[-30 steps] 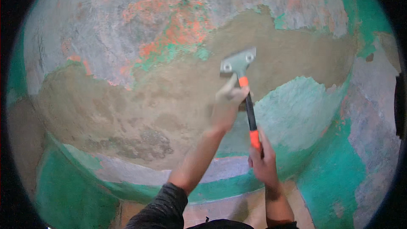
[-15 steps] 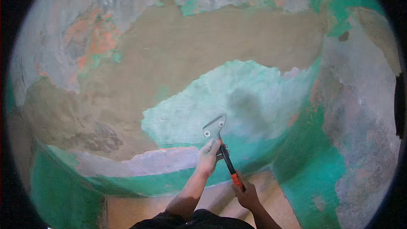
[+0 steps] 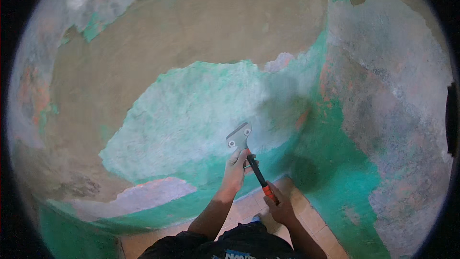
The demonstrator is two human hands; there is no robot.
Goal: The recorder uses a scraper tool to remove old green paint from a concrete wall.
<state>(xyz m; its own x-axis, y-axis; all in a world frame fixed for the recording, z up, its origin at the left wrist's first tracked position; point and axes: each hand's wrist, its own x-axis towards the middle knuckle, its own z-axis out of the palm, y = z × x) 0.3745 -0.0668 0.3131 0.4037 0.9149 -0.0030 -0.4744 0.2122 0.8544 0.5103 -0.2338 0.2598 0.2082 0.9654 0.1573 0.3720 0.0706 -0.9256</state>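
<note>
A long-handled scraper (image 3: pixel 257 171) slants up and to the left in front of me, with a black and orange handle and a wide grey metal head bearing two round screws. My left hand (image 3: pixel 235 164) is closed round the neck, just below the head. Lower down, my right hand (image 3: pixel 281 204) grips the orange end of the handle. Behind the blade lies a pale green, partly scraped patch of wall (image 3: pixel 191 110). Whether the blade touches the wall, I cannot tell.
Bare brown plaster (image 3: pixel 206 24) surrounds the pale patch above and to the left. A second wall (image 3: pixel 378 96), grey with green paint, meets it at a corner on the right. Green paint runs along the bottom, above a tiled floor (image 3: pixel 306 206).
My view has swung to the right, so the wall patches sit farther left and the corner is nearer the middle. Both hands keep the same hold on the scraper.
</note>
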